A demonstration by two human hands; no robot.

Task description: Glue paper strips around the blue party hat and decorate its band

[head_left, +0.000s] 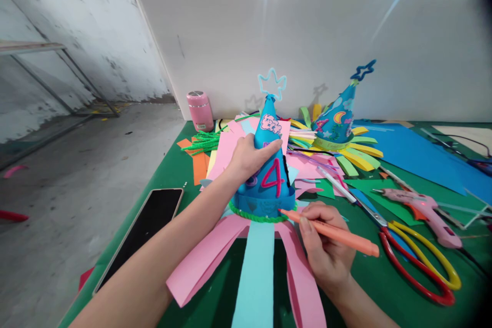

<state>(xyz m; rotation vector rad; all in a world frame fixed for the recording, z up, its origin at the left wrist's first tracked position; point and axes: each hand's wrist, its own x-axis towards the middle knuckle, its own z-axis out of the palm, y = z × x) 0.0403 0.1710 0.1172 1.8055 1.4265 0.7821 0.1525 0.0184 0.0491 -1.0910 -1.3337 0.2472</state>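
- Green table (403, 315): fills the near middle.
- Blue cone hat (269, 164): standing mid-table, pink strips (209, 261) and a pale-blue strip (255, 277) spreading near.
- Left hand (253, 157): clasping the hat's left side, thumb across the front.
- Right hand (326, 243): pinching an orange marker (344, 236), tip at the hat's blue band (261, 206).

A green table is carrying craft supplies.
The green table (172, 171) is bearing a dark-screened phone (151, 220) along its left edge and a pink bottle (202, 115) at the far left corner. A blue cone hat (273, 177) is standing mid-table; rightward, scissors (378, 219) and a pink glue gun (418, 204) are lying near each other, blue sheets (407, 159) spreading behind.
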